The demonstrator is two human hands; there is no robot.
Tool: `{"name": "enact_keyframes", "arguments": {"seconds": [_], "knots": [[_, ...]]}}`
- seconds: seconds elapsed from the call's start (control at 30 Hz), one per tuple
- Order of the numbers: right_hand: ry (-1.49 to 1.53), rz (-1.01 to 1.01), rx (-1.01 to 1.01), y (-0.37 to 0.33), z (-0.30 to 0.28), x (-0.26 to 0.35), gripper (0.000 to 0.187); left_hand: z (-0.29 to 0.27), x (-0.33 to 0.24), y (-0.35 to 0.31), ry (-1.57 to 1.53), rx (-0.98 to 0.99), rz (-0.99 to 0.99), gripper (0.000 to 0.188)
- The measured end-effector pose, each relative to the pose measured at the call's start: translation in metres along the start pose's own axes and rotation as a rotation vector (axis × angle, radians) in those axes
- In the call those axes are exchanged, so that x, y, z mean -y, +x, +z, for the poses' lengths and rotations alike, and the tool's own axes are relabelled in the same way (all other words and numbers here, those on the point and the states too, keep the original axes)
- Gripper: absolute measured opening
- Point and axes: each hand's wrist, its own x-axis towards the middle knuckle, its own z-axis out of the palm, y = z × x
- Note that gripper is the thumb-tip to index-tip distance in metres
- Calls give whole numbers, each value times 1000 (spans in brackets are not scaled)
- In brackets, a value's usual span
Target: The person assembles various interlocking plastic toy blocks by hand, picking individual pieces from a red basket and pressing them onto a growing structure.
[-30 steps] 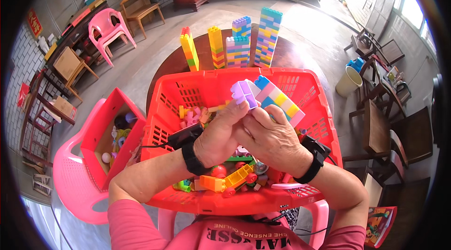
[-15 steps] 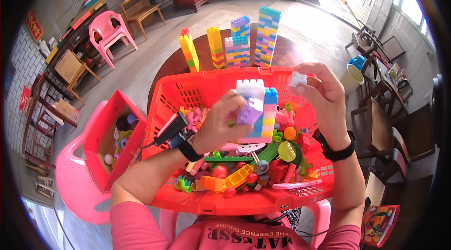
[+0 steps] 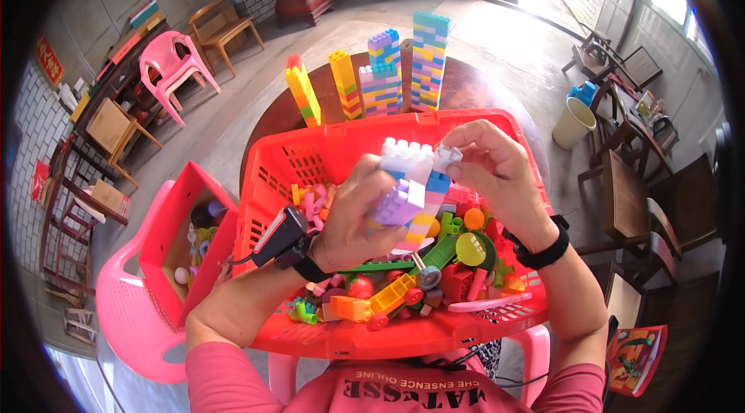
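Note:
My left hand [image 3: 348, 221] is closed around a block of stacked toy building bricks [image 3: 408, 153], white on top with blue, yellow and pink below. A light purple brick [image 3: 402, 202] sticks out on the near side of that block, by my left fingers. Between thumb and fingertips, my right hand [image 3: 497, 180] pinches a small whitish brick [image 3: 448, 155], its hollow side partly showing. It is beside the block's upper right corner, above a blue brick; whether they touch I cannot tell. Both hands are over a red plastic basket [image 3: 341, 127] of mixed toy pieces.
Behind the basket, several brick towers stand on a round brown table [image 3: 268, 114], among them a tall multicoloured one [image 3: 429, 64] and an orange one [image 3: 303, 91]. To the left, a red box [image 3: 167, 235] of toys rests on a pink chair [image 3: 124, 312]. Wooden chairs [image 3: 625, 188] line the right.
My right hand has moved left and down, bringing the small whitish brick close to the block. The block in my left hand has tilted, and the view has shifted slightly.

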Motion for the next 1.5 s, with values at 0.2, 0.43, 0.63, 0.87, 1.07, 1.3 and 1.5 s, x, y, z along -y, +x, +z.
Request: {"name": "enact_keyframes", "arguments": {"seconds": [0.2, 0.43, 0.63, 0.87, 1.07, 1.3, 1.5], "knots": [[50, -13, 25, -1, 3, 5, 23, -4, -3, 3, 55, -4, 67, 39], [-228, -42, 64, -2, 2, 9, 21, -4, -7, 5, 211, 41, 105, 38], [-188, 12, 122, 0, -3, -4, 33, 1, 6, 2, 37, 41, 2, 39], [-320, 106, 192, 6, -7, -10, 29, 10, 11, -1, -179, 72, -237, 37], [-380, -43, 92, 7, -9, -24, 23, 16, 4, -4, -602, -78, -475, 31], [-307, 36, 20, 12, -30, -20, 23, -6, 28, 1, -626, -309, -668, 27], [-413, 9, 82, 10, -18, 3, 25, -2, 52, -3, -148, 147, -784, 26]]}}
